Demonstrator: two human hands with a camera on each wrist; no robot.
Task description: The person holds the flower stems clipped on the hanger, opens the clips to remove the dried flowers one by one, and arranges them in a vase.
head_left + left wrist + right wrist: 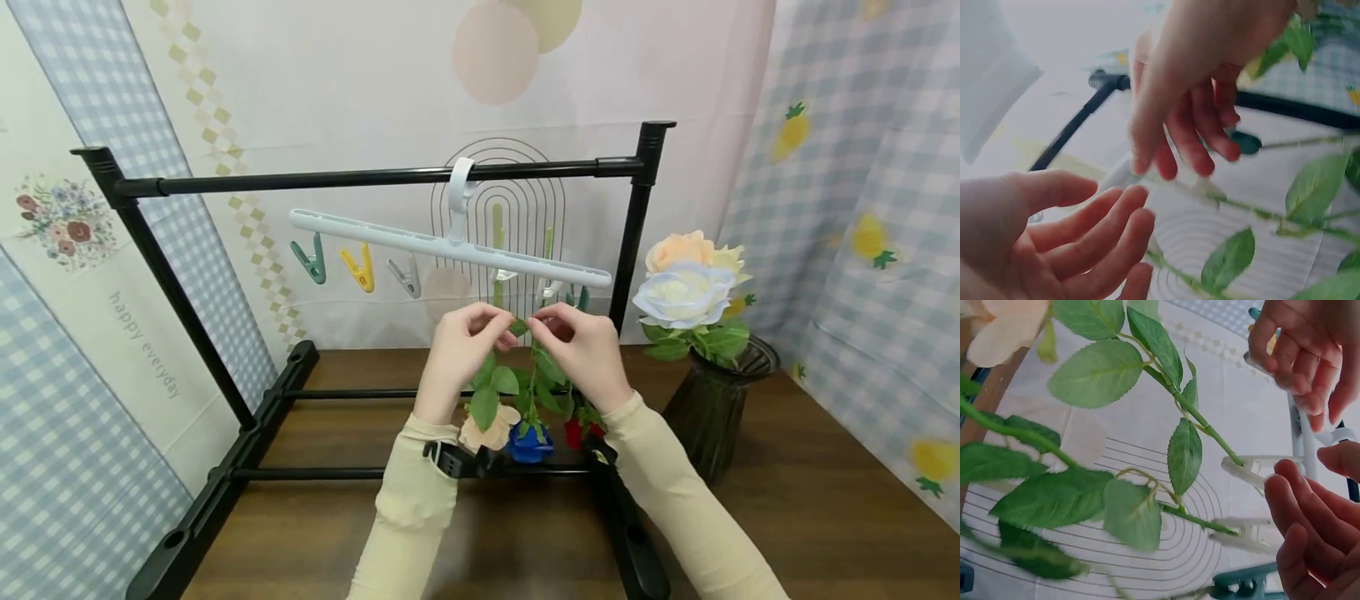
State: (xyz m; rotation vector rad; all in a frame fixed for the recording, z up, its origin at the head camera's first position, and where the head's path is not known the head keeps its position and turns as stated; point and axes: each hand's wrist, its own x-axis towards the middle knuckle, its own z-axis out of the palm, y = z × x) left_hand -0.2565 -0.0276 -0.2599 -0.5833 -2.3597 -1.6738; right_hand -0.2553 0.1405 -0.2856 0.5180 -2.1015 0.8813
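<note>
A light blue hanger tilts down to the right on a black rail. From its right half, a peach rose, a blue rose and a red rose hang heads down. White clips grip two leafy stems; a teal clip bears another. My left hand is raised just below the hanger, fingers loosely bent. My right hand is opposite, fingertips close to the left's. Both wrist views show thumbs apart from fingers and nothing pinched, with stems beyond the hands.
On the hanger's left half dangle green, yellow and grey clips. The black rack stands on a brown wooden table. A dark glass vase with pale roses stands at the right.
</note>
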